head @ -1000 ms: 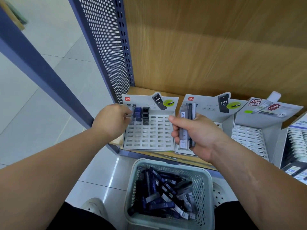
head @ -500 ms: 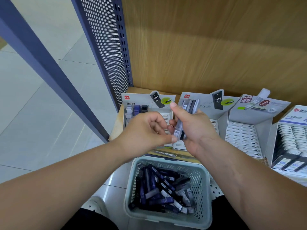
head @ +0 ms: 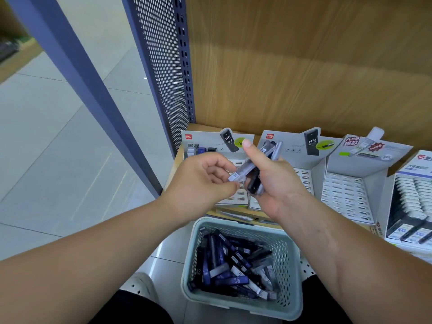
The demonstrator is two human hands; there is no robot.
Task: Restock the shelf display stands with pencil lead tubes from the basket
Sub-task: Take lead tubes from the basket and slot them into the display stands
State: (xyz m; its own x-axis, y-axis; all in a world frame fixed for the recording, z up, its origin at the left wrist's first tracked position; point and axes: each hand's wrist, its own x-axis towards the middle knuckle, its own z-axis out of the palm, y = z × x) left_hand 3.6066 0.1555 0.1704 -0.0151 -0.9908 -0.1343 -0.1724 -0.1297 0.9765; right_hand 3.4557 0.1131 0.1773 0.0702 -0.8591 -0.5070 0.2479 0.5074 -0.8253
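The left grip (head: 198, 183) pinches the lower end of a slim, pale grey plastic lead tube (head: 247, 168) whose long axis slants from lower left to upper right. The right grip (head: 278, 183) is clenched round a bundle of dark and translucent tubes (head: 254, 184) pointing up and slightly right. Behind them, a white slotted cardboard display stand (head: 236, 198) sits at the wooden shelf's (head: 198, 126) left end, and below it a pale green perforated plastic basket (head: 288, 265) holds loose dark blue and black tubes (head: 229, 280).

The wooden shelf (head: 201, 126) carries four cardboard display stands (head: 346, 190) side by side; the basket (head: 290, 277) sits on the tiled floor (head: 70, 160).
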